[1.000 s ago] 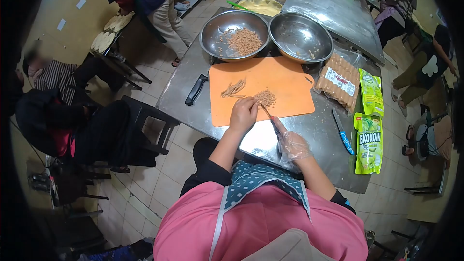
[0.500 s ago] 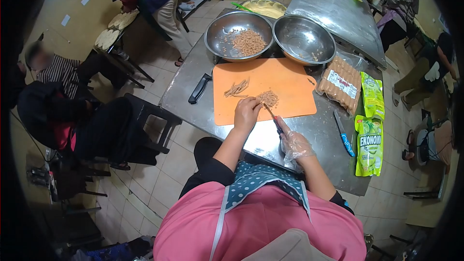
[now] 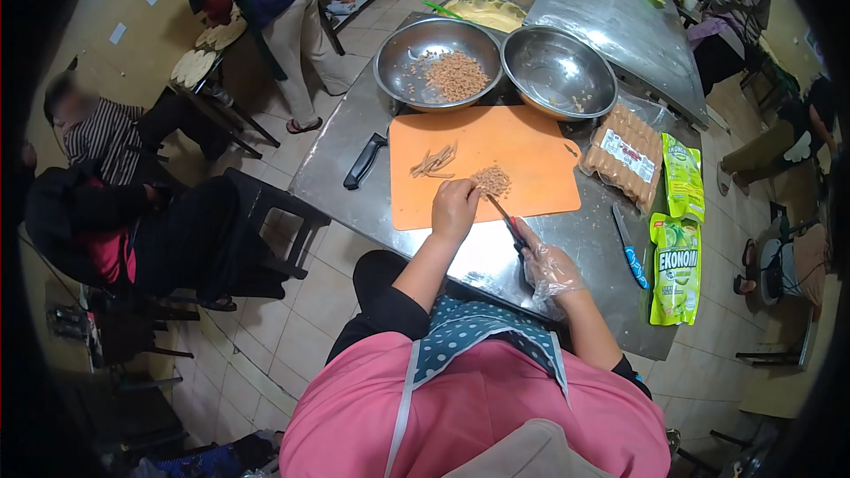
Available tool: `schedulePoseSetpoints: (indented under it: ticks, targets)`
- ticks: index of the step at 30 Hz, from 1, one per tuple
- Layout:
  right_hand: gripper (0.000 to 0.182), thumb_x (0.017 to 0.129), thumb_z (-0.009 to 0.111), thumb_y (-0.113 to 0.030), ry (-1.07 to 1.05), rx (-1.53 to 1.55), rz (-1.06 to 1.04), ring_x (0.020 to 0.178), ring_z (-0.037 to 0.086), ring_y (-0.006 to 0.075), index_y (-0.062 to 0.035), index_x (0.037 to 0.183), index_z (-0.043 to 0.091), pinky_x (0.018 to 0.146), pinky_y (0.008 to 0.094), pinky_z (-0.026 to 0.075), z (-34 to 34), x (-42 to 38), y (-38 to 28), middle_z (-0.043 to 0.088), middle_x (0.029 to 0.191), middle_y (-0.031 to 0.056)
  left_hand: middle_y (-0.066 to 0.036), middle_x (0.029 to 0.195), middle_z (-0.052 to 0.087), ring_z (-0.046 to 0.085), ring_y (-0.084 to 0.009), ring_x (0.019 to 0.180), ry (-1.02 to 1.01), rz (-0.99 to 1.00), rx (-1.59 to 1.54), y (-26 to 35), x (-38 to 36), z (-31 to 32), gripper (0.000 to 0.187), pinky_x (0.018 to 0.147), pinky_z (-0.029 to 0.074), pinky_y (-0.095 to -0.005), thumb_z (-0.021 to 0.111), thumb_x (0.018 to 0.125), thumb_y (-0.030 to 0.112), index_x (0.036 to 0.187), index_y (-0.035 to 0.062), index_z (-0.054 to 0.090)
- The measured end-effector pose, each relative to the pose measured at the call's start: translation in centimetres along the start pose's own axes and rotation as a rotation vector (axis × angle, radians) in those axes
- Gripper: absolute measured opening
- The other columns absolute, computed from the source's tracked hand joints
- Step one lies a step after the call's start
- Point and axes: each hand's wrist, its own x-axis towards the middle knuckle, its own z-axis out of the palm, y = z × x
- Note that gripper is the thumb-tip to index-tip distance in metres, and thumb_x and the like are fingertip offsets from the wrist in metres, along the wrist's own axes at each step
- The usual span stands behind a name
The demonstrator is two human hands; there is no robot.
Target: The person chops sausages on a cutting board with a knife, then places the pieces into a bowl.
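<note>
On the orange cutting board (image 3: 531,150) lie a pile of chopped sausage bits (image 3: 492,181) and, further left, some thin sausage strips (image 3: 434,160). My left hand (image 3: 455,208) is bare, its fingers pressed together at the near left side of the pile; what they hold is hidden. My right hand (image 3: 547,267) wears a clear plastic glove and grips a knife (image 3: 508,219) by its dark handle. The blade points up and left, its tip beside my left fingertips.
Behind the board stand a steel bowl (image 3: 456,78) of chopped bits and another bowl (image 3: 567,66) with few bits. At right are packaged sausages (image 3: 622,152), green pouches (image 3: 677,270) and a blue-handled knife (image 3: 630,246); at left, a black-handled knife (image 3: 364,162). Several people are around.
My right hand and the knife have shifted slightly right and toward me. My left hand has barely moved. At the upper left, a standing person has shifted.
</note>
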Motion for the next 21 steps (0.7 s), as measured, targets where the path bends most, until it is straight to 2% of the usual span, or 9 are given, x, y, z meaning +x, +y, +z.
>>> schedulePoseSetpoints:
  ticks: [3, 21]
  targets:
    - [0.054, 0.088, 0.041, -0.019, 0.111, 0.052, -0.05, 0.078, 0.058, 0.042, -0.028, 0.138, 0.022, 0.07, 0.0478, 0.043, 0.8, 0.8, -0.1, 0.058, 0.082, 0.0276, -0.014, 0.069, 0.06, 0.056, -0.0307, 0.069, -0.026, -0.001, 0.011, -0.2, -0.1, -0.1, 0.01, 0.063, 0.045, -0.0383, 0.065, 0.072, 0.01, 0.071, 0.0007, 0.061]
    - [0.058, 0.088, 0.041, -0.017, 0.049, -0.128, -0.067, 0.07, 0.059, 0.0404, -0.0287, 0.14, 0.017, 0.065, 0.0481, 0.044, 0.8, 2.8, -1.7, 0.059, 0.076, 0.0265, -0.012, 0.071, 0.057, 0.054, -0.0308, 0.073, -0.053, 0.03, 0.005, 0.1, 0.0, -0.5, 0.006, 0.065, 0.045, -0.0393, 0.061, 0.072, 0.005, 0.069, 0.0016, 0.056]
